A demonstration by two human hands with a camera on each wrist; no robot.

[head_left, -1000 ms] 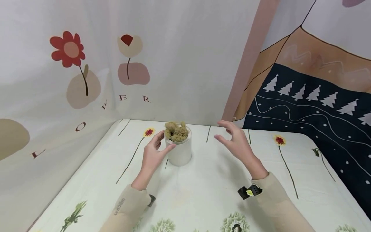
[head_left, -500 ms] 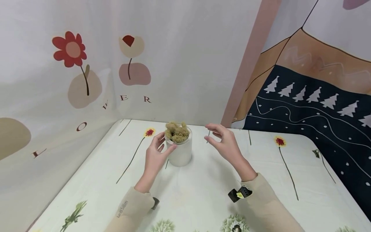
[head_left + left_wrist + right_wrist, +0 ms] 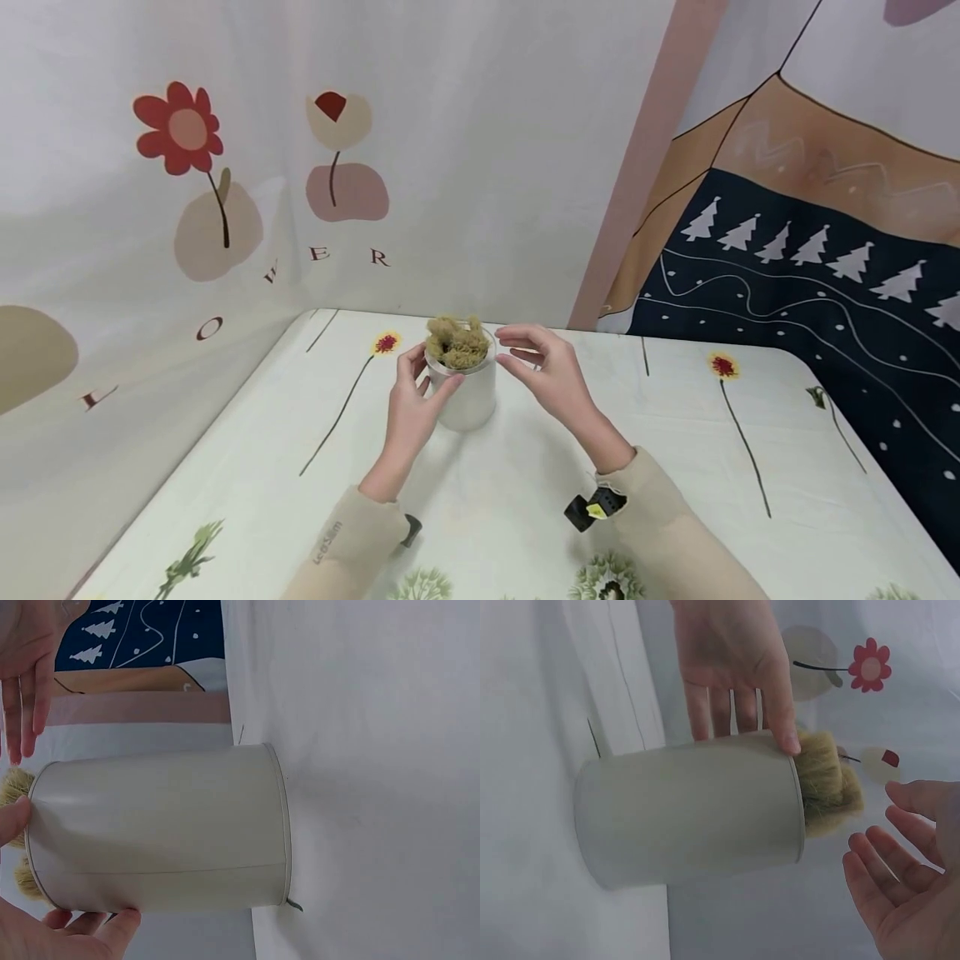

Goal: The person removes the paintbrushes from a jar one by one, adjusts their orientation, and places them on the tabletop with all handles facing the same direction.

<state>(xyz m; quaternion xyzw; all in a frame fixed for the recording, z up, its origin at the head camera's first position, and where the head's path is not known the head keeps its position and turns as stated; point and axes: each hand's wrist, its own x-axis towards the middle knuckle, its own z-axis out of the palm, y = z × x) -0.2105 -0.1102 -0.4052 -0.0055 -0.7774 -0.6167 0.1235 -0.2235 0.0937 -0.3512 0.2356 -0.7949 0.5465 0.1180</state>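
A white cylindrical canister [image 3: 468, 403] stands upright on the table, with fuzzy olive-yellow tufts [image 3: 459, 343] showing above its rim. My left hand [image 3: 412, 412] holds the canister from the left. Its thumb [image 3: 13, 820] lies at the rim, while the fingers [image 3: 120, 930] are against the side, as seen in the left wrist view. Just right of the rim is my right hand [image 3: 553, 377], holding nothing. In the right wrist view its spread, slightly bent fingers [image 3: 889, 862] are apart from the tufts [image 3: 829, 787]. How far the tufts reach down inside is hidden.
The table [image 3: 480, 508] has a white cloth printed with flowers. A pale printed curtain [image 3: 465, 167] hangs behind, and a dark blue cloth with white trees [image 3: 795, 283] is at the right. Each wrist wears a small black camera [image 3: 581, 510].
My right hand has moved left, from well clear of the canister to beside its rim. The left hand has shifted slightly right against the canister, which stays in place.
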